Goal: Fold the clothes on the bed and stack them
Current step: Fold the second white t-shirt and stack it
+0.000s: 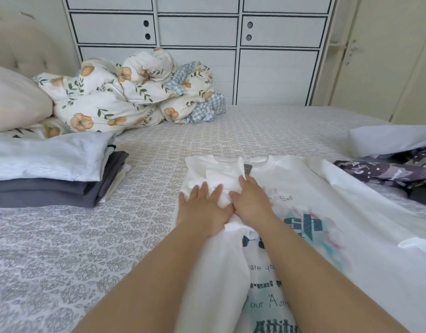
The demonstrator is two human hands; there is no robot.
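Observation:
A white T-shirt [339,212] with teal printed lettering lies front-up on the bed, its left side folded inward over the chest. My left hand [202,207] lies flat on that folded sleeve part, fingers straight. My right hand [251,203] rests beside it, fingers spread on the fabric near the collar tag. A stack of folded clothes [50,174], light blue on top of dark grey, sits at the left. Unfolded clothes [387,169], purple patterned and pale blue, lie at the right.
A crumpled floral duvet [125,92] and a beige pillow [14,102] sit at the head of the bed. The patterned grey bedsheet [87,236] spreads between stack and shirt. White drawers [197,32] stand behind the bed, a door at right.

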